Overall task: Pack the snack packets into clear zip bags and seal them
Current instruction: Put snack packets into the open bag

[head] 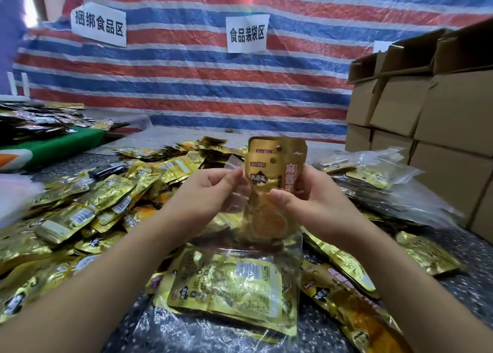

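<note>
Snack packets (pixel 276 176), two gold ones stacked face-out, stand upright at the centre of the view, their lower halves already inside a clear zip bag (pixel 240 200). The right hand (pixel 312 200) pinches the packets between thumb and curled fingers; the left hand (pixel 210 192) pinches the bag's open lip at nine o'clock from them. At six o'clock a second clear bag (pixel 229 294) lies flat on the speckled surface (pixel 466 248), holding gold packets with a barcode label showing. Loose gold packets (pixel 80 208) are heaped from seven to eleven o'clock. Filled bags (pixel 386 184) lie at three o'clock, beside stacked cardboard boxes (pixel 440 128). White signs on the striped tarp (pixel 186 85) read 捆绑食品区 (pixel 98 23) and 食品装袋区 (pixel 247 33).
</note>
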Available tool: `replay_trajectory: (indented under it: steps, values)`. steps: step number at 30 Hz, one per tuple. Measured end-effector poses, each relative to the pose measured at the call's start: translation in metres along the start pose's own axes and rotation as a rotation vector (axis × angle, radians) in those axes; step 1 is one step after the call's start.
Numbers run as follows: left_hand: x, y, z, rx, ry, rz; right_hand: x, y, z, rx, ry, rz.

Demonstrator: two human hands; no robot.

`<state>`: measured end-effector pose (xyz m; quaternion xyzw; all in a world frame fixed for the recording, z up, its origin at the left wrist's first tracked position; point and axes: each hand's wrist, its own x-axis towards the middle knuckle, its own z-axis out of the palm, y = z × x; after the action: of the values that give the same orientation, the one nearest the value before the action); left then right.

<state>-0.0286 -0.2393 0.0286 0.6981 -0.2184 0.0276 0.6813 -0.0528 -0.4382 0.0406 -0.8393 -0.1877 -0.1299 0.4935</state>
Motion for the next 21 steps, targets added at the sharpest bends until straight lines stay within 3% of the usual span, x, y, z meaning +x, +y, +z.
replay_trajectory:
  steps: [14,16,19,21]
  values:
    - [-0.004,-0.004,0.007,0.045,-0.073,0.075,-0.004,-0.011,-0.026,-0.229,-0.371,0.07]
    - [-0.003,-0.005,0.007,0.021,-0.062,0.089,-0.004,-0.011,-0.023,-0.155,-0.341,0.071]
    - [-0.001,-0.006,0.006,0.015,-0.054,0.091,-0.003,-0.008,-0.014,0.019,-0.12,0.086]
    - [0.0,-0.007,0.007,0.006,-0.051,0.085,-0.001,-0.008,-0.011,0.009,-0.018,0.044]
